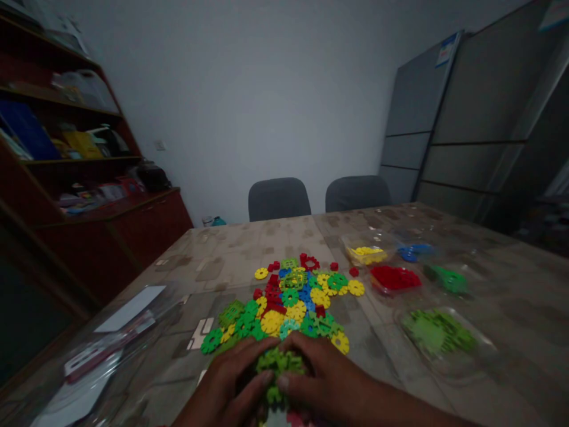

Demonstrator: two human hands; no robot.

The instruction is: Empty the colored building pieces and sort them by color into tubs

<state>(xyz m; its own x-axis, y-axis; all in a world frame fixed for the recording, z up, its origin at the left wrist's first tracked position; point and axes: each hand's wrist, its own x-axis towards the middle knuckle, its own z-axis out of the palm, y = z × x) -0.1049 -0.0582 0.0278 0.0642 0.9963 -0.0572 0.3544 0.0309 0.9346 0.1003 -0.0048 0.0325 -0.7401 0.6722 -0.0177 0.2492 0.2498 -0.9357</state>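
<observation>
Both hands meet at the table's near edge around a cluster of light green plastic building pieces (280, 367). My left hand (235, 379) curls round its left side, thumb on top. From the right, my right hand (317, 376) wraps it in the same way, thumb pressed against the front. How many pieces are held is hidden by the fingers. Just beyond the fingertips spreads a pile of loose pieces: yellow discs (272, 323), green discs (246, 323), red blocks (273, 290) and blue ones (306, 290).
Clear trays on the right hold light green pieces (438, 332), red pieces (395, 277), yellow pieces (367, 255), green pieces (448, 279) and blue pieces (415, 252). Plastic packets (111, 344) lie at left. Two grey chairs (279, 198) stand behind the table (231, 237).
</observation>
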